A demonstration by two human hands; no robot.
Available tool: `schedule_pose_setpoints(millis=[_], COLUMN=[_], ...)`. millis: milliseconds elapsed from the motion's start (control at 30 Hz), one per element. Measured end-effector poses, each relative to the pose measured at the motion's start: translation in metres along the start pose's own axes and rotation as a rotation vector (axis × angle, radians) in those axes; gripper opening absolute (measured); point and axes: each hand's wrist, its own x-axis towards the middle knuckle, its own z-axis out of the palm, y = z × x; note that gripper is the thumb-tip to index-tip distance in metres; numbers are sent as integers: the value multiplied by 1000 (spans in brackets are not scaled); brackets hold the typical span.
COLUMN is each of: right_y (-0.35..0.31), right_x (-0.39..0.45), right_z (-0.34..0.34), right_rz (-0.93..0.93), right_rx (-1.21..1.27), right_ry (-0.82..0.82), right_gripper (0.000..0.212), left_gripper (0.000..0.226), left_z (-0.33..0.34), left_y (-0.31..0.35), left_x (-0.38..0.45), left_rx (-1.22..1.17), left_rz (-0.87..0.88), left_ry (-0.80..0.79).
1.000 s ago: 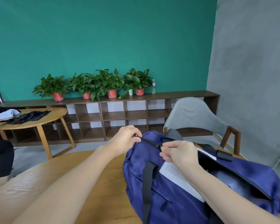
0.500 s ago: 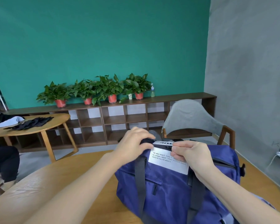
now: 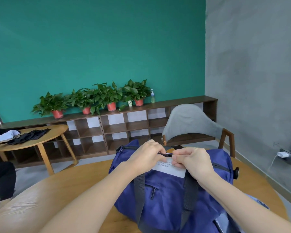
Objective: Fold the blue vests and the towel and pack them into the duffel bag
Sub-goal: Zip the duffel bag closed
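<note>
Item: navy-blue soft nylon duffel bag (image 3: 160, 199) with black webbing straps, lying on the round light-wood tabletop (image 3: 77, 180), towards its right half and close to the person.

Orientation: long axis runs left to right across the view, roughly level. One end, with a black ring fitting (image 3: 118, 149), points left towards the shelving; the other end, with a black round fitting (image 3: 236, 172), points right towards the grey wall. The side pocket with its small black zip pull (image 3: 152, 192) faces the person. A white printed label (image 3: 170, 169) sits high on the near face.

Hands: left hand (image 3: 147, 156) has its fingers curled and pinching at the black zip parts on the crest of the bag. Right hand (image 3: 191, 161) has its fingers curled likewise, pinching the top edge of the label just beside the small black zip slider (image 3: 168, 154). The two hands nearly meet at the middle of the top.

Progress, judged: no blue vests and no towel lie loose on this tabletop, and the bag looks filled out, so folding and packing appear finished. A pale-blue fabric (image 3: 254, 201) shows at the bag's right flank; what it is cannot be told. Whether the top zip is fully run home cannot be told either, since the hands cover it. Remaining: at most, finishing the closure.

Also present: grey upholstered chair (image 3: 188, 121) behind the bag; second wooden table (image 3: 32, 142) at left carrying dark cloths (image 3: 29, 136).
</note>
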Motion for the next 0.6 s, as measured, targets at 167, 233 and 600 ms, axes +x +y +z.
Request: schedule_pose_setpoints(millis=[167,233,600], right_y=[2,1,14], right_x=[9,10,-6], right_z=[-55,-82,-145], right_rz=[21,8,4], right_rx=[102,96,145], right_ry=[34,58,39], right_gripper=[10,10,10], left_gripper=[15,14,9], left_z=[-9,-10,3], left_y=[-14,-19,-6], left_x=[-9,-11,-12], left_rx=[-40,-20,-1], left_rz=[-111,-152,-224], left_ry=[24,52,138])
